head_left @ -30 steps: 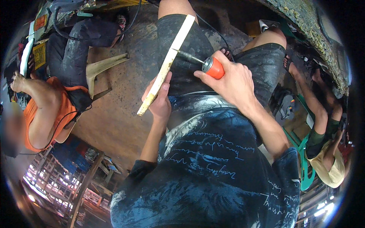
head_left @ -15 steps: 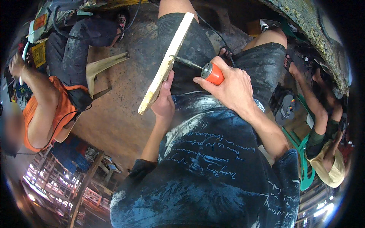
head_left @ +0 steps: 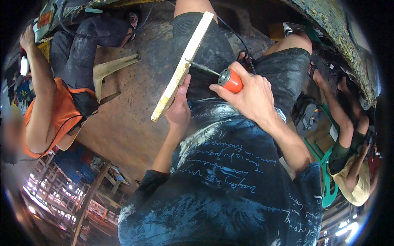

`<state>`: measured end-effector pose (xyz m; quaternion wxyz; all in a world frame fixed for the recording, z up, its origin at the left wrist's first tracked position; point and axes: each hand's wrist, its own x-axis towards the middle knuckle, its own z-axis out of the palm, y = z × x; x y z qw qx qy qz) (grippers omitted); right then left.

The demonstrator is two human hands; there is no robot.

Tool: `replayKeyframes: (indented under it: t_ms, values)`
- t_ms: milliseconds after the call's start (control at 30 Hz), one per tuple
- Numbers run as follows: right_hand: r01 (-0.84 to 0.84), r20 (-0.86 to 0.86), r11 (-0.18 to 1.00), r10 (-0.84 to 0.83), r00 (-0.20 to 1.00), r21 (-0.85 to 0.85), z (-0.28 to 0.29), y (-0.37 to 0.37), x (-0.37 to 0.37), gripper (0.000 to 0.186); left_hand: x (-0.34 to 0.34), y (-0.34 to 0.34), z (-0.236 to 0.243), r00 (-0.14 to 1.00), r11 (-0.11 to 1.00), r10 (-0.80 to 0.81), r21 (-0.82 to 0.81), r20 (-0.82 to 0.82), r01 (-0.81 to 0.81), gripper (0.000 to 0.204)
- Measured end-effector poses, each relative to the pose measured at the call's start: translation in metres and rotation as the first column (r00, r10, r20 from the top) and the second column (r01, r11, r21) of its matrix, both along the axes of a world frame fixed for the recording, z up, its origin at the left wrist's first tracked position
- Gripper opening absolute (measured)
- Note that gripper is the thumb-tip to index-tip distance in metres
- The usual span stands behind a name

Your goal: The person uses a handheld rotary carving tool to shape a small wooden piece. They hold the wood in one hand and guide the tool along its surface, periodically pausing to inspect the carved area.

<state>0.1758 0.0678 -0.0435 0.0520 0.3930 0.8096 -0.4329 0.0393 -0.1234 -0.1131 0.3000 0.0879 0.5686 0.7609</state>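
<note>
Tilted above my lap is a narrow, pale wooden board (head_left: 184,61), with its edge face toward me and rough, yellowish patches low on it. My left hand (head_left: 179,108) is closed on the board's lower part from the right side, thumb up along it; the other fingers are partly hidden behind the wood. In my right hand (head_left: 254,92) is an orange rotary tool (head_left: 231,81) with a dark collar, gripped from above. Its slender metal bit (head_left: 205,68) points left, and the tip meets the board at a small dark notch near mid-length.
At left a person in an orange top (head_left: 53,117) sits by a pale plastic stool (head_left: 111,71). Another person (head_left: 353,180) sits at right near a green chair (head_left: 328,176). A rough-edged slab (head_left: 328,28) spans the upper right. A black cable (head_left: 234,33) runs past my legs.
The board and tool have shifted very slightly right together, the bit still at the notch. The person at left has raised an arm. My grips look the same.
</note>
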Motion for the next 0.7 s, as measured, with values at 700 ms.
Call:
replayKeyframes:
  t_ms: [700]
  values:
    - [-0.037,-0.111,0.994,0.025,0.993,-0.103,0.033,-0.009,0.0,0.053,-0.006,0.016,0.002,0.97,0.98,0.012,-0.192,-0.242,-0.06,0.029]
